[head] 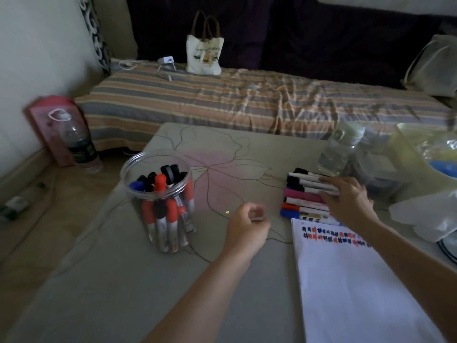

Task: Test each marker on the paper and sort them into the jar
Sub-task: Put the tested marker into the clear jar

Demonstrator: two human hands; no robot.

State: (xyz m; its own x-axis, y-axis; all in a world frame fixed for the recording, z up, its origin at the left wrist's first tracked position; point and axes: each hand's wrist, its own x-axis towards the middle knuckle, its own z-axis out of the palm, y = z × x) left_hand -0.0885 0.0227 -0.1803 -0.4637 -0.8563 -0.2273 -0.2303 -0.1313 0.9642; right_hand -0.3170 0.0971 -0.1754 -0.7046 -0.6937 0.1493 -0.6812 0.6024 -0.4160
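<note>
The paper (351,280) lies nearest on the surface (123,280), and its lower edge is cut off by the frame. Near its far edge there are two rows of small red, blue and black marks, too blurred to read. To the left of the paper the left hand (247,227) is above the surface with its fingers curled in; a motion blur covers the fingertips, so I cannot tell if they hold something. Just behind the far edge of the paper lies the row of markers (304,194), side by side with caps to the left. The right hand (348,201) rests on them with fingers spread and nearly straight, hiding their right ends. Further left of the paper stands the clear jar (160,199), holding markers upright with black, red and blue caps. Behind the markers, a water bottle (338,154) is blurred. Beyond the surface is a striped bed (247,102) with a tote bag (204,54).
</note>
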